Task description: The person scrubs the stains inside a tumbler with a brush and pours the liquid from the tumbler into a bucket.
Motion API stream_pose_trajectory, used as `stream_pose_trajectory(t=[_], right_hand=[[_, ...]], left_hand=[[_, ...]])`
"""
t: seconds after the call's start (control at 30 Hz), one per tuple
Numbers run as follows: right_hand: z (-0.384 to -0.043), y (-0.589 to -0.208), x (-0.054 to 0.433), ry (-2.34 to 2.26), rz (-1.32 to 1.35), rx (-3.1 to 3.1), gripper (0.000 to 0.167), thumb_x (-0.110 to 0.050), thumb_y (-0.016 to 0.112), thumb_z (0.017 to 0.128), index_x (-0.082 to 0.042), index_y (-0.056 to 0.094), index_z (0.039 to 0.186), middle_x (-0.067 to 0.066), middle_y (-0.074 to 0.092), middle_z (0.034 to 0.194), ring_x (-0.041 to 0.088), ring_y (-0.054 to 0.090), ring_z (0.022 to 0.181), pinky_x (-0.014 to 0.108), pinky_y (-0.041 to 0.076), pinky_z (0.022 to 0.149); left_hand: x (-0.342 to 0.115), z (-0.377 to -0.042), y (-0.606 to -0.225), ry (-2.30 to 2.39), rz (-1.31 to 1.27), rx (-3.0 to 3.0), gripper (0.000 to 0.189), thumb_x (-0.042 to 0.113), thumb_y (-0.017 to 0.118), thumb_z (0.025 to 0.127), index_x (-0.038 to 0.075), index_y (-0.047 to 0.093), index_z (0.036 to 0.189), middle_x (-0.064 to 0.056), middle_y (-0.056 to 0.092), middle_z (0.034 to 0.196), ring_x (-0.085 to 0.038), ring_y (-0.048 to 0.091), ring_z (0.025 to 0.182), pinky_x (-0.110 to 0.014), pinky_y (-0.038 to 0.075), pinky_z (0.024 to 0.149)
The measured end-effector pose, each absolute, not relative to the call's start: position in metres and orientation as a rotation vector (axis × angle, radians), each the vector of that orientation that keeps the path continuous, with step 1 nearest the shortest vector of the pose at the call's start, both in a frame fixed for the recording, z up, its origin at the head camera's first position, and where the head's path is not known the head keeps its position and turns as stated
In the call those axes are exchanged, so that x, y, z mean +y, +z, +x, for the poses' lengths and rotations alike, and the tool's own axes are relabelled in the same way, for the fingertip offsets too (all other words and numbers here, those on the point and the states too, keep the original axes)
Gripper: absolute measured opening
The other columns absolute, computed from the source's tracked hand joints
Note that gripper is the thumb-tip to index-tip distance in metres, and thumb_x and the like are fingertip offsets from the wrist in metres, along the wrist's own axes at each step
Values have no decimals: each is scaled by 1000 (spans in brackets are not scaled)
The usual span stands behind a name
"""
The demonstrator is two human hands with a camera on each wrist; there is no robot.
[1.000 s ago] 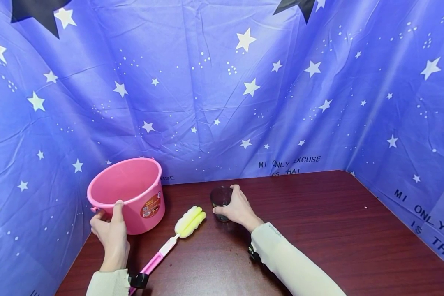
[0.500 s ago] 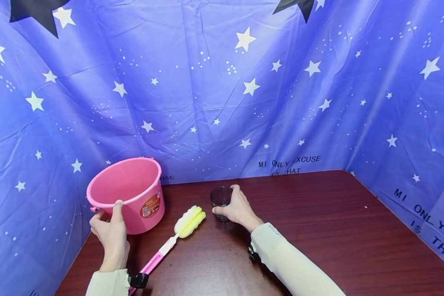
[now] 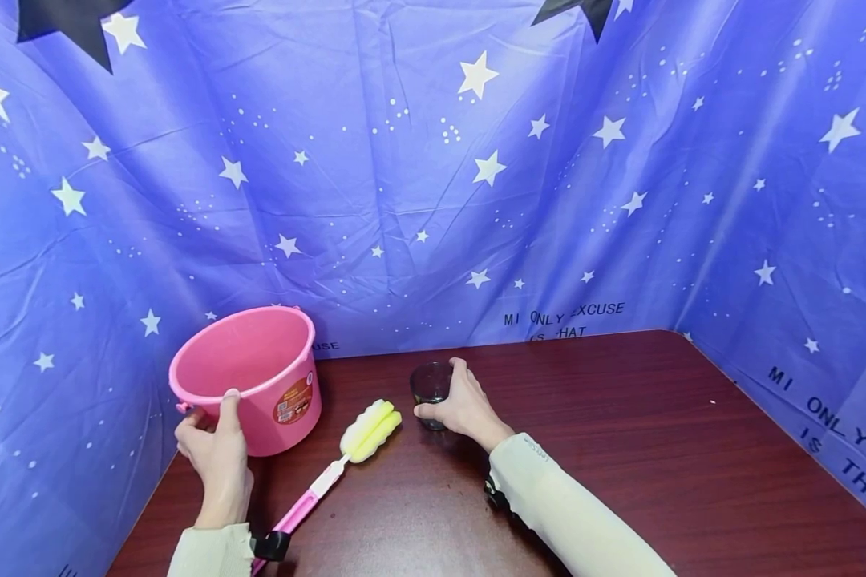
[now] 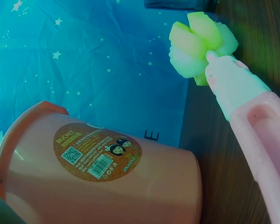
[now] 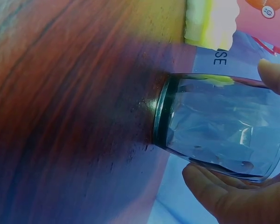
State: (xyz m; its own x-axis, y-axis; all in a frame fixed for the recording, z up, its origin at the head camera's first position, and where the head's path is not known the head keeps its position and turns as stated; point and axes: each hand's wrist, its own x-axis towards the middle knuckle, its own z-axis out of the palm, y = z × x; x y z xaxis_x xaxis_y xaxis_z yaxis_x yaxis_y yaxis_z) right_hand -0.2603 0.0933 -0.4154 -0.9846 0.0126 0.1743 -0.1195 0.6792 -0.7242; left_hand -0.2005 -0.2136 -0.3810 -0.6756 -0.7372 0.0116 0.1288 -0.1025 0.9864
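A pink bucket (image 3: 281, 429) with an orange label stands upright at the left of the table. My left hand (image 3: 220, 461) grips its near side, with the thumb up at the rim and the fingers partly hidden. In the right wrist view, a dark clear glass (image 5: 224, 126) stands upright on the table. My right hand (image 3: 469, 405) holds this glass from the right, thumb on one side and fingers on the other. Between the hands lies a sponge brush (image 3: 370, 433) with a yellow and white head; its pink handle runs beside the left wrist.
The dark red wooden table (image 3: 621, 449) spreads to the right of the glass. A blue star-print cloth (image 3: 404, 176) hangs behind and at both sides of it. Small water drops show on the wood near the glass's base.
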Motion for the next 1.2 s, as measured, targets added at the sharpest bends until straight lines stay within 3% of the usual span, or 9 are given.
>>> stream_pose_trajectory(t=[0.2,0.7,1.2], right_hand=[[-259,-415,93,1187,88,-2735,106,-43,87,60,-4,30,141,18,52,120,33,56,105,47,47,87],[-249,-410,105,1089,84,-2768,106,-47,83,65,-5,27,144,19,47,131,35,53,113,51,44,91],[-234,-402,123,1003,89,-2800,101,-52,79,68,-8,30,145,15,44,139,35,51,119,54,42,92]], left_hand=[[-215,-200,-380,-1823,683,-1570,59,37,70,84,9,35,123,9,28,112,-7,34,106,-27,36,93],[-214,-201,-379,-1830,694,-1577,56,38,70,84,11,36,120,7,29,115,-8,34,107,-27,37,94],[-214,-201,-378,-1806,679,-1566,64,33,72,83,7,33,126,1,27,122,-8,36,108,-25,38,94]])
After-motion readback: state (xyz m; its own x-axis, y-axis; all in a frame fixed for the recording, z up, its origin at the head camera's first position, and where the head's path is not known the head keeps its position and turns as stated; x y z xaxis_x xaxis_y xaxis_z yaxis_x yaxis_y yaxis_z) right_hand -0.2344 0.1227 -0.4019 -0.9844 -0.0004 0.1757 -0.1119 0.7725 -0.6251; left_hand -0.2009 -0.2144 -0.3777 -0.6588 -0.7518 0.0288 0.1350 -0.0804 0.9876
